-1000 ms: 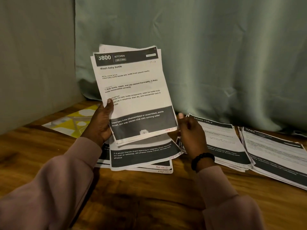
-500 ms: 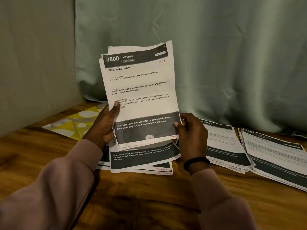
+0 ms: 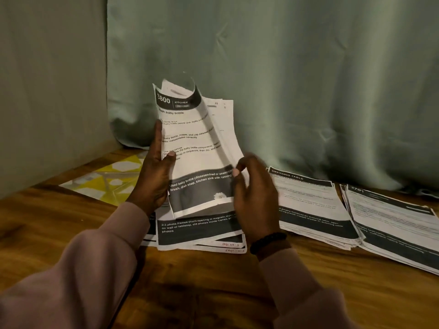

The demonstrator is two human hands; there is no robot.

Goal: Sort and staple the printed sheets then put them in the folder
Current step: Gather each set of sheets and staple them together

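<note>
Since the earlier frame, top corner of the front sheet has curled over and the right hand [image 3: 256,198] has shifted to the right edge

Held sheets [image 3: 199,153] stand upright above the wooden table [image 3: 213,293], long axis near vertical, header "3800 KITCHEN" uppermost, leaning slightly left. Left hand [image 3: 154,176] grips the left edge, thumb on the printed face, fingers behind. Right hand pinches the fanned right edges, fingers curled. Further stacks lie flat beneath [image 3: 199,231] and to the right [image 3: 313,210]; a yellow patterned folder [image 3: 107,179] lies far left
</note>
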